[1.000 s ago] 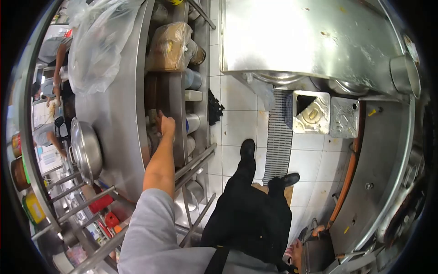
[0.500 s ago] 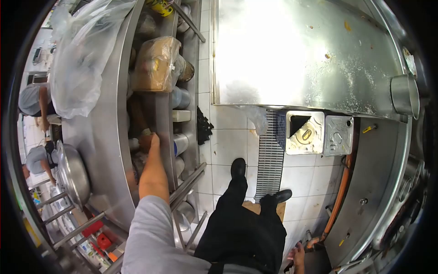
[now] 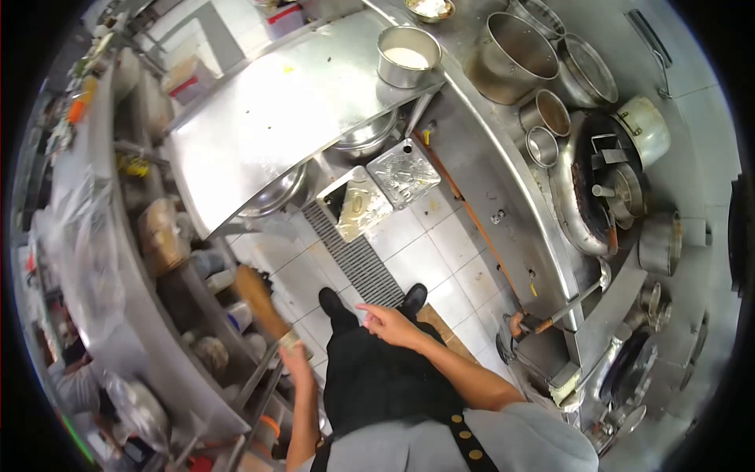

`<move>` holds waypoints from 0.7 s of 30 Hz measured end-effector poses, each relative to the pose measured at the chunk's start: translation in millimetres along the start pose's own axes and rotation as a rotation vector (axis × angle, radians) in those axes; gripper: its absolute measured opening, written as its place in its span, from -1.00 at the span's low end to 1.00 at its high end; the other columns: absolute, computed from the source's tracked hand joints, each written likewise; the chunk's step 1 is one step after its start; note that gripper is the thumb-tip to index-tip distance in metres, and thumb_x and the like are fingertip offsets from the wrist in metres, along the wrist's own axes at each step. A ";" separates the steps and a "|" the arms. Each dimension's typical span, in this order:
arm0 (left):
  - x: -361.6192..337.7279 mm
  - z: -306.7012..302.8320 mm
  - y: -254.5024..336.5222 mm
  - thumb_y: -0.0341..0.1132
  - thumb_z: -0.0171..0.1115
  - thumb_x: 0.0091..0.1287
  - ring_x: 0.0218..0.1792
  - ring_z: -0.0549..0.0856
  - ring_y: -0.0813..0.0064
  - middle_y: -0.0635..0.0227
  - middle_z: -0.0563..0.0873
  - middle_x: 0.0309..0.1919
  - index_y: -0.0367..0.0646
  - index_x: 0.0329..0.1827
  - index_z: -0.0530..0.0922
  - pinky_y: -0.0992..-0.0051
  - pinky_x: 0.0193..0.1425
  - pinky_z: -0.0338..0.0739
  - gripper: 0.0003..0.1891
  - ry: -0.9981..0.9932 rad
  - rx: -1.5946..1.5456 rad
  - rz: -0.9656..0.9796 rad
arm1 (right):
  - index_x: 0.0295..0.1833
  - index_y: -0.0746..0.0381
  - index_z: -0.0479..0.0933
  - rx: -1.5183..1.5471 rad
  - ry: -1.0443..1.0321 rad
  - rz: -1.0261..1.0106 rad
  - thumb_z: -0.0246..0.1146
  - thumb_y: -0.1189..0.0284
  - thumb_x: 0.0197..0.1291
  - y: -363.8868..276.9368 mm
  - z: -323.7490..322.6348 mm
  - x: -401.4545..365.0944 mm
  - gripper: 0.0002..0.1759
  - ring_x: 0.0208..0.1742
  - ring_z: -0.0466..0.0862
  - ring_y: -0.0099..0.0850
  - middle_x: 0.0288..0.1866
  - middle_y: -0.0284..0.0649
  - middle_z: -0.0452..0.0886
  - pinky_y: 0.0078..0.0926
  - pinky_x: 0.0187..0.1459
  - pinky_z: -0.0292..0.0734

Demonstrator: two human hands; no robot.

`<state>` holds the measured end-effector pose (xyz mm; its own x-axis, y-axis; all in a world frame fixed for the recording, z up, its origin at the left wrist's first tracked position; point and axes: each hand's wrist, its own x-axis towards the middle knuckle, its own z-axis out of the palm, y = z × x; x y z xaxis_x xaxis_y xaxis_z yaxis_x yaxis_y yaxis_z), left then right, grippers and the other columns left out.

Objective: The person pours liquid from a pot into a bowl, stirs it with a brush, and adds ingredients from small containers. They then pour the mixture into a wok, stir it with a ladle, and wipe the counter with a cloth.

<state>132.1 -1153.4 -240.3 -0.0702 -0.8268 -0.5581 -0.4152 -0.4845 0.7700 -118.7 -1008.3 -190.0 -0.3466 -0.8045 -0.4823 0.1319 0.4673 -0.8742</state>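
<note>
My left hand [image 3: 293,358] is closed around the narrow, pale end of a long brown thing [image 3: 261,303]. It is blurred by motion, widens away from the hand, and I cannot make out its exact kind. It is held beside the steel shelf unit [image 3: 259,366] on the left. My right hand [image 3: 385,324] is in front of the black apron, with its index finger stretched out to the left and nothing seen in its grasp. The other fingers are partly curled.
A plastic-wrapped box [image 3: 163,234] sits on the left shelves. Ahead is a steel table [image 3: 267,118] bearing a pot [image 3: 406,67]. Square tins [image 3: 362,206] stand by a floor grate [image 3: 354,256]. On the right, a steel range [image 3: 519,204] carries pots and a wok.
My left hand has come out of the shelf and now holds the brown thing. My right hand has moved up in front of the apron. The view has turned to the right.
</note>
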 end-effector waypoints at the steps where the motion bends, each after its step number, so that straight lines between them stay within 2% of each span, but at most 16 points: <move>1: -29.8 16.1 21.9 -0.18 0.25 0.30 -0.10 0.54 0.35 0.24 0.53 -0.09 -0.24 0.17 0.36 0.38 0.02 0.45 -0.52 -0.043 0.117 0.159 | 0.35 0.19 0.37 0.058 -0.099 0.010 0.21 0.44 0.26 -18.1 -3.5 -10.6 -0.48 -0.35 0.55 -0.53 -0.35 -0.29 0.58 -0.53 -0.25 0.51; 2: -53.3 34.0 43.8 -0.16 0.25 0.30 -0.09 0.54 0.31 0.20 0.52 -0.09 -0.29 0.18 0.33 0.35 0.05 0.44 -0.48 -0.070 0.233 0.314 | 0.34 0.20 0.39 0.104 -0.105 -0.035 0.22 0.39 0.28 -21.5 -9.4 -14.8 -0.49 -0.25 0.60 -0.52 -0.25 -0.27 0.62 -0.50 -0.14 0.54; 4: -89.8 78.8 90.8 -0.17 0.26 0.30 -0.05 0.53 0.24 0.12 0.51 -0.08 -0.35 0.25 0.27 0.29 0.12 0.42 -0.41 -0.102 0.237 0.332 | 0.45 0.20 0.24 0.112 -0.008 -0.173 0.25 0.38 0.27 -53.9 -27.5 -32.8 -0.35 -0.01 0.61 -0.46 0.02 -0.15 0.60 -0.47 0.04 0.51; 5: -117.1 101.5 118.3 -0.19 0.28 0.29 0.01 0.51 0.19 0.06 0.50 -0.02 -0.36 0.30 0.23 0.29 0.17 0.39 -0.37 -0.130 0.232 0.463 | 0.45 0.20 0.24 0.113 -0.005 -0.214 0.25 0.38 0.27 -73.9 -38.1 -44.1 -0.35 -0.01 0.61 -0.46 0.02 -0.15 0.60 -0.47 0.04 0.51; 7: -165.1 133.5 163.3 -0.25 0.32 0.25 0.23 0.42 0.04 -0.09 0.39 0.20 -0.32 0.41 0.16 0.25 0.31 0.29 -0.27 -0.301 0.389 0.811 | 0.54 0.20 0.02 0.470 0.071 -0.380 0.28 0.36 0.25 -109.4 -74.8 -65.3 -0.17 0.20 0.52 -0.39 0.24 -0.03 0.47 -0.43 0.17 0.44; 8: -186.9 143.9 175.9 -0.25 0.32 0.25 0.23 0.42 0.04 -0.09 0.39 0.20 -0.32 0.41 0.16 0.25 0.31 0.29 -0.27 -0.336 0.369 0.855 | 0.57 0.18 -0.10 0.475 0.036 -0.428 0.34 0.35 0.21 -108.5 -97.2 -67.5 -0.05 0.41 0.31 -0.37 0.42 0.04 0.23 -0.39 0.31 0.31; 10: -218.2 160.8 190.7 -0.34 0.32 0.22 0.27 0.39 0.05 -0.07 0.34 0.27 -0.23 0.45 0.18 0.20 0.33 0.29 -0.26 -0.413 0.542 1.080 | 0.54 0.23 -0.03 -0.008 0.509 -0.581 0.38 0.36 0.16 -115.0 -143.7 -78.3 -0.05 0.30 0.42 -0.34 0.32 0.01 0.36 -0.32 0.27 0.36; 11: -221.5 169.0 188.3 -0.36 0.32 0.21 0.23 0.44 0.14 0.00 0.42 0.19 -0.21 0.41 0.27 0.23 0.28 0.36 -0.32 -0.424 0.508 1.138 | 0.54 0.23 -0.03 -0.021 0.559 -0.595 0.38 0.36 0.16 -107.0 -170.0 -83.9 -0.05 0.30 0.42 -0.34 0.32 0.01 0.36 -0.32 0.27 0.36; 12: -220.5 177.9 186.6 -0.36 0.32 0.21 0.23 0.44 0.14 0.00 0.42 0.19 -0.21 0.41 0.27 0.23 0.28 0.36 -0.32 -0.443 0.492 1.170 | 0.53 0.24 -0.02 0.009 0.605 -0.496 0.39 0.32 0.14 -96.4 -196.0 -87.4 -0.04 0.26 0.47 -0.30 0.29 0.00 0.41 -0.35 0.21 0.40; 13: -215.9 183.1 184.5 -0.38 0.30 0.22 0.18 0.48 0.22 0.06 0.45 0.14 -0.21 0.37 0.31 0.29 0.21 0.41 -0.38 -0.538 0.463 1.043 | 0.53 0.26 -0.02 0.046 0.633 -0.395 0.40 0.29 0.12 -98.3 -215.9 -95.8 -0.02 0.21 0.53 -0.26 0.26 -0.01 0.45 -0.37 0.15 0.45; 14: -210.7 190.0 183.2 -0.40 0.28 0.23 0.13 0.51 0.30 0.13 0.49 0.10 -0.20 0.34 0.36 0.34 0.14 0.46 -0.43 -0.623 0.439 0.911 | 0.53 0.26 -0.02 0.046 0.644 -0.411 0.40 0.29 0.12 -99.4 -239.3 -103.7 -0.02 0.21 0.53 -0.26 0.26 -0.01 0.45 -0.37 0.15 0.45; 15: -208.8 202.8 181.5 -0.45 0.24 0.26 -0.02 0.56 0.50 0.29 0.55 0.00 -0.20 0.27 0.43 0.49 -0.02 0.50 -0.53 -0.638 0.274 0.800 | 0.52 0.27 -0.01 0.182 0.588 -0.311 0.40 0.30 0.12 -115.5 -269.5 -118.3 -0.03 0.13 0.57 -0.27 0.21 -0.04 0.48 -0.40 0.06 0.49; 16: -202.6 216.7 185.3 -0.45 0.24 0.26 -0.02 0.56 0.50 0.29 0.55 0.00 -0.20 0.27 0.43 0.49 -0.02 0.50 -0.53 -0.642 0.272 0.814 | 0.51 0.27 0.01 0.317 0.528 -0.207 0.40 0.30 0.11 -128.5 -299.4 -128.2 -0.04 0.05 0.61 -0.29 0.16 -0.08 0.51 -0.44 -0.03 0.54; 18: -192.3 248.0 195.8 -0.47 0.21 0.29 -0.13 0.56 0.58 0.36 0.56 -0.04 -0.20 0.23 0.46 0.56 -0.07 0.50 -0.59 -0.791 0.154 0.635 | 0.52 0.22 0.00 0.299 0.646 -0.462 0.36 0.35 0.16 -145.5 -356.3 -132.2 -0.09 -0.10 0.64 -0.32 0.08 -0.12 0.52 -0.42 -0.19 0.61; 20: -188.7 287.7 224.3 -0.47 0.20 0.29 -0.18 0.54 0.61 0.38 0.57 -0.10 -0.21 0.19 0.48 0.57 -0.08 0.50 -0.62 -0.806 0.173 0.732 | 0.49 0.11 0.07 0.756 0.551 -0.551 0.26 0.41 0.26 -195.6 -389.5 -160.2 -0.25 -0.24 0.64 -0.40 -0.09 -0.20 0.56 -0.44 -0.35 0.64; 21: -180.1 310.5 235.1 -0.47 0.20 0.29 -0.18 0.54 0.61 0.38 0.57 -0.11 -0.21 0.18 0.48 0.57 -0.07 0.50 -0.63 -0.834 0.171 0.769 | 0.44 0.13 0.13 0.855 0.421 -0.565 0.19 0.39 0.31 -189.5 -417.5 -155.0 -0.37 -0.22 0.65 -0.39 -0.11 -0.23 0.58 -0.45 -0.40 0.65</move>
<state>-234.5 -1029.7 -54.8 -0.9114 -0.4096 -0.0389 -0.1159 0.1649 0.9795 -477.7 -819.1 73.7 -0.8260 -0.5570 -0.0861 0.3962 -0.4653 -0.7915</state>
